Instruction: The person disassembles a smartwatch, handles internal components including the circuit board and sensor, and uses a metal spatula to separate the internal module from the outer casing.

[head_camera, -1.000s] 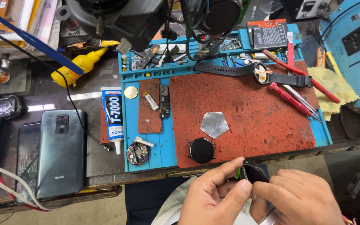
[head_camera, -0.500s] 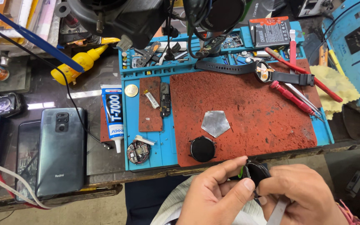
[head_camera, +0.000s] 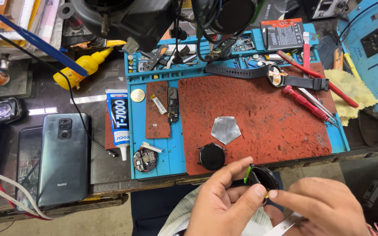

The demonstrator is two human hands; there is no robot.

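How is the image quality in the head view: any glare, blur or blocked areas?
Head view: evenly lit and sharp across the red mat; a bright glare streak on the dark tabletop beside the grey phone; dark out-of-focus equipment blocks the top edge; the left hand and right hand are cropped at the bottom.

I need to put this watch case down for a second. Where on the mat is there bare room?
The red mat is bare right of the silver pentagon, up to the red screwdrivers, and also between the pentagon and the watch strap above. Its near edge holds a black round disc. The blue tray along the top is crowded with tools.
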